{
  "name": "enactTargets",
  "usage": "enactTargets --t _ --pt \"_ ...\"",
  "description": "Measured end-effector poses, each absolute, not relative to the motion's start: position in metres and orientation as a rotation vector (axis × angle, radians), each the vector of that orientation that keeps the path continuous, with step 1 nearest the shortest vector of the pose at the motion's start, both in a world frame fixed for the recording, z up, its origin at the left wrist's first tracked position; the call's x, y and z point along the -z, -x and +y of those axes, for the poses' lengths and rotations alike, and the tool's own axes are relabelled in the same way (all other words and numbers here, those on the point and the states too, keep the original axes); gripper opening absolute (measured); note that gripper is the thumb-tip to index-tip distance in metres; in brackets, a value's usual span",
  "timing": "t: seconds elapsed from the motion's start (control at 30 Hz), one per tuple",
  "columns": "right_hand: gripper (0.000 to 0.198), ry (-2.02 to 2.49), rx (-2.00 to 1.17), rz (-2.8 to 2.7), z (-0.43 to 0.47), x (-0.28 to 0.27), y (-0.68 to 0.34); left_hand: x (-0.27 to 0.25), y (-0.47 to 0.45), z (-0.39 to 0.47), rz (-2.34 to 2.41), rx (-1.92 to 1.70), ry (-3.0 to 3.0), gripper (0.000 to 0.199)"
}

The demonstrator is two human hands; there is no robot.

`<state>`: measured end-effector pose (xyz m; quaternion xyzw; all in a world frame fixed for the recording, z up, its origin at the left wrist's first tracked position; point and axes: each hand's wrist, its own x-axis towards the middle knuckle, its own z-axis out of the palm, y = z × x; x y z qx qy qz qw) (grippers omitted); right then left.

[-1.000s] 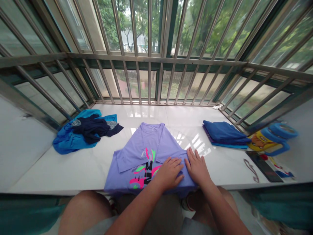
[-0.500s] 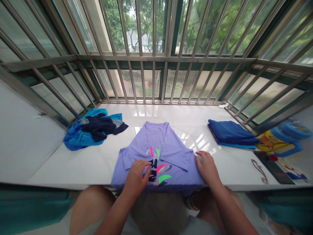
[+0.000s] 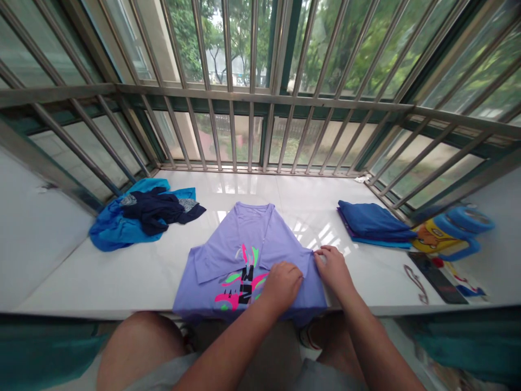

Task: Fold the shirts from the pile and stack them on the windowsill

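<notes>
A lavender T-shirt with a pink, green and black print lies spread on the white ledge, its sleeves folded inward and its lower end hanging over the front edge. My left hand reaches across to the shirt's right side, fingers curled together on the end of the right sleeve. At the shirt's right edge, my right hand pinches a raised bit of the fabric between thumb and fingers. The left hand's fingertips are partly hidden by the hand itself.
Crumpled blue and navy clothes lie on the left. On the right are a stack of folded blue clothes, a blue and yellow bottle, a dark flat object and a brown cord-like item. Metal bars close off the back.
My left hand has moved right, from the print to the right sleeve. My right hand has closed on the shirt's right edge, lifting it slightly. The view has shifted a little.
</notes>
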<state>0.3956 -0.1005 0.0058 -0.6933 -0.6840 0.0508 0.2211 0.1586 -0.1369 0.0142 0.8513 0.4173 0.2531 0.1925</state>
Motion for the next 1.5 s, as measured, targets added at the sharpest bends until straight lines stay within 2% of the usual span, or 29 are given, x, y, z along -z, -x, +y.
enactTargets --t 0.17,0.43,0.7,0.97,1.07,1.2,1.3,1.4,1.5 --pt "0.056 1.899 -0.238 -1.905 -0.102 -0.008 -0.389 -0.011 -0.147 -0.140 1.045 -0.987 -2.150 0.013" --pt "0.036 2.070 -0.146 -1.692 -0.094 0.001 -0.374 -0.005 -0.151 -0.141 1.010 -0.887 -2.279 0.012" --pt "0.025 2.271 -0.002 -1.631 -0.097 -0.014 -0.354 0.002 -0.156 -0.147 1.108 -0.691 -2.491 0.023" --pt "0.024 2.327 0.017 -1.514 -0.095 -0.022 -0.354 -0.007 -0.150 -0.156 1.075 -0.691 -2.509 0.023" --pt "0.025 2.211 0.109 -1.463 -0.095 -0.028 -0.354 -0.016 -0.114 -0.167 1.119 -0.890 -2.441 0.023" --pt "0.021 1.680 0.177 -1.807 -0.106 -0.041 -0.309 -0.025 -0.011 -0.165 1.448 -1.113 -2.286 0.031" --pt "0.015 1.265 -0.049 -2.190 -0.123 -0.045 -0.234 -0.027 0.081 -0.148 1.855 -1.082 -2.126 0.029" --pt "0.009 1.106 -0.197 -2.430 -0.137 -0.041 -0.153 -0.022 0.149 -0.123 2.045 -0.950 -1.919 0.031" --pt "0.028 1.099 -0.237 -2.573 -0.137 -0.031 -0.095 -0.015 0.178 -0.101 1.951 -0.836 -1.845 0.037"
